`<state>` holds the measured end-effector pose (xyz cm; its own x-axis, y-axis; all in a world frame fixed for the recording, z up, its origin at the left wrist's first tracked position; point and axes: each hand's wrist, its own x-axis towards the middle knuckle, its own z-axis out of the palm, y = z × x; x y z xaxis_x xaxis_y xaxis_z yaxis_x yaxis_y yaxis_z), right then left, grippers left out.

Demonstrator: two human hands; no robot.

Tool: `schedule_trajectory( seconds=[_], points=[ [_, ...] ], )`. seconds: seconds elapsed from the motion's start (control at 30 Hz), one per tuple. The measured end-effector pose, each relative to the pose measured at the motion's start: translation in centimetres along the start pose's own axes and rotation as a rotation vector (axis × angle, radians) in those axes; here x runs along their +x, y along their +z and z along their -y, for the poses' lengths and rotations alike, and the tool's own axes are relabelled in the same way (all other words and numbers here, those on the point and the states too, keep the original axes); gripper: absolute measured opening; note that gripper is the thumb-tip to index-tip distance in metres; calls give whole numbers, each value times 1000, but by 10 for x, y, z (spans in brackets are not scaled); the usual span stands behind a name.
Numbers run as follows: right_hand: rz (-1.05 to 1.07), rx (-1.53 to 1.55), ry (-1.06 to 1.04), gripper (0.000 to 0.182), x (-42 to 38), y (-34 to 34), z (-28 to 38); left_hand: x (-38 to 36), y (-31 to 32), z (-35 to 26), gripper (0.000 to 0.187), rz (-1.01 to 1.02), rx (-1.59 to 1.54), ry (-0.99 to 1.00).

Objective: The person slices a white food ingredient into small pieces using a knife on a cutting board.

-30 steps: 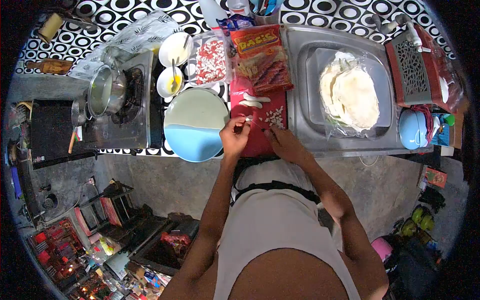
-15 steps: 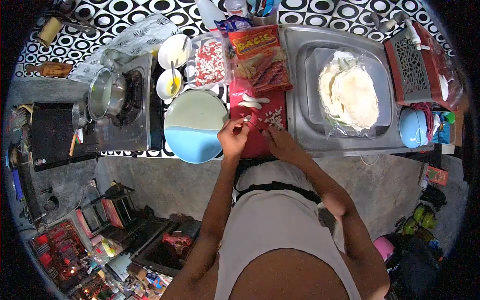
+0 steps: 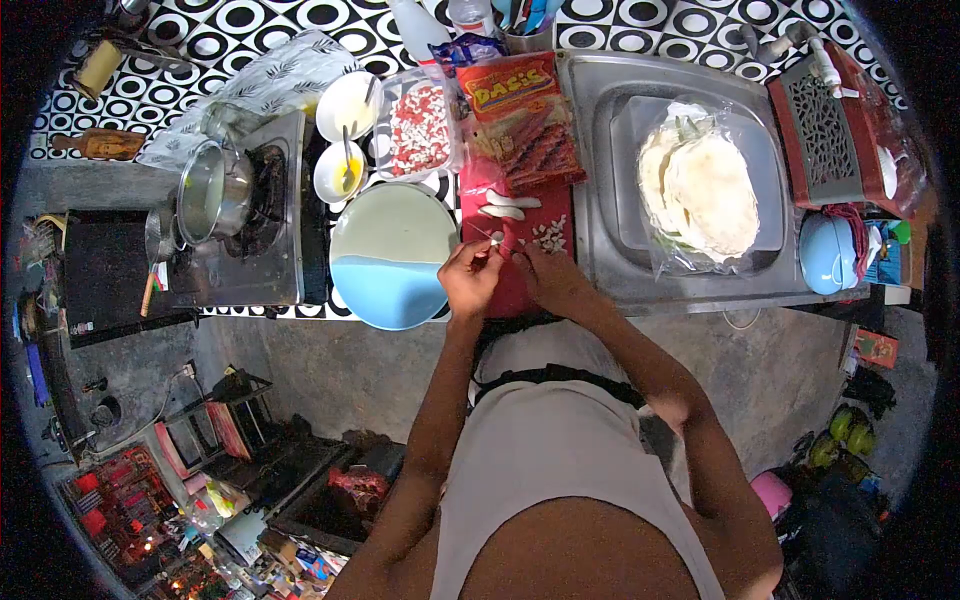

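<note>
Over the red cutting board [image 3: 513,285], my left hand [image 3: 470,277] pinches a small white piece [image 3: 496,238] between its fingertips. My right hand [image 3: 553,281] is closed around a knife, its thin blade [image 3: 482,231] pointing left across that piece; the handle is hidden in the fist. Just beyond the fingers lie long white strips [image 3: 503,212] of a food I cannot identify. Small chopped white bits [image 3: 550,236] are scattered at the board's right side. Left of my left hand stands a large round plate [image 3: 392,240], half in shadow.
A clear tub [image 3: 420,125] holds red and white chopped pieces. Beside it are a white bowl [image 3: 347,105] and a bowl of yellow liquid [image 3: 340,172]. A red packet [image 3: 520,120] lies behind the board. Flatbreads [image 3: 710,195] sit in the sink [image 3: 620,270]; a pot [image 3: 215,190] stands left.
The knife blade has shifted left, from beside the white piece to across it. My right hand has moved slightly left, closer to my left hand.
</note>
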<state>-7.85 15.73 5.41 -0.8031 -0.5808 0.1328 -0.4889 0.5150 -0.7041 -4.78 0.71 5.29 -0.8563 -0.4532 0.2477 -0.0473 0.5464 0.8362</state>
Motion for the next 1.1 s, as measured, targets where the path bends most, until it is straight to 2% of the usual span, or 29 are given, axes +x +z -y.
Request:
schedule_trajectory(
  seconds=[0.1,0.23,0.4,0.5,0.6,0.63,0.7,0.8,0.9,1.0,1.1],
  points=[
    [-22,-39,-35,26,-4,4,-2,1,-2,3,15,7,17,-2],
    [52,32,102,27,-1,4,0,2,-1,4,14,29,34,-40],
    [-4,51,23,29,-2,6,-5,3,2,14,18,46,7,43],
    [-18,51,5,30,-4,2,-3,-1,3,17,20,67,-86,-62],
    [35,132,129,30,-5,7,-4,-3,5,19,22,86,-83,-100],
    [58,174,190,30,-6,9,-6,-4,6,23,22,104,-44,-59],
    [90,224,196,30,-9,7,-6,-5,6,30,21,141,32,25],
    [126,314,258,32,-11,-3,0,-11,6,25,21,142,-33,-11],
    [145,373,301,32,-9,-10,-2,-13,1,16,16,132,-115,-80],
    [130,436,380,33,-7,-11,-9,-15,5,34,10,139,-426,-285],
    [128,440,414,34,-6,-14,-10,-4,-5,35,8,289,-579,-627]
  ],
)
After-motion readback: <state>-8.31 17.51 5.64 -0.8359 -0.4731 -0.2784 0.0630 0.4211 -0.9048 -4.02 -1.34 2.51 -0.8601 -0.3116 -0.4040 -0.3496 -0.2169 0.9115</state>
